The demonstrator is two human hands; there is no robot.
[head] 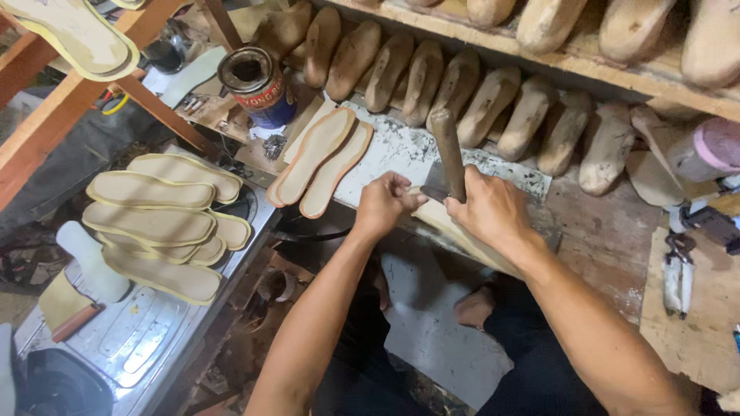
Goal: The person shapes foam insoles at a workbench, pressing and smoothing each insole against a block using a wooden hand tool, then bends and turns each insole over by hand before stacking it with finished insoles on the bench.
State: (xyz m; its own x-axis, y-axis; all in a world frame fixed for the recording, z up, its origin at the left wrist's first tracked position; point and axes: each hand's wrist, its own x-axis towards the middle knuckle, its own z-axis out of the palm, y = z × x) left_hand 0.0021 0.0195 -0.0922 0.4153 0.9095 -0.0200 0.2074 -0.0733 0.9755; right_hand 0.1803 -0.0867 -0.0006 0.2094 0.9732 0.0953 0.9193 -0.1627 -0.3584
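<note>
Left hand point(383, 202) closed in a pinch on the near end of a pale insole point(462, 235), fingers curled tight over its edge. Right hand point(487, 208) wrapped in a full fist around the wooden handle of a knife point(449, 158), the handle standing up toward 12 o'clock, the dark blade pressed against the insole just between the two hands. Insole lying at the front edge of a speckled white cutting slab point(401, 150), slanting down toward 4 o'clock under the right wrist.

At 10 o'clock from the hands, two more insoles point(320, 158) with orange rims, side by side on the slab's left end. Further toward 11 o'clock, an open glue tin point(258, 85), blue-sided, dark inside. At 9 o'clock, well apart, a stack of yellow-edged insoles point(158, 223) heaped on a metal tray point(139, 339). From 12 to 2 o'clock, a row of wooden shoe lasts point(478, 100) leaning against the shelf point(586, 65), with more lasts above. At 3 o'clock, far right, a pair of pliers point(678, 273) on a bare board point(694, 339). Below the hands, at 6 o'clock, a grey sheet point(439, 331) spread over the lap.
</note>
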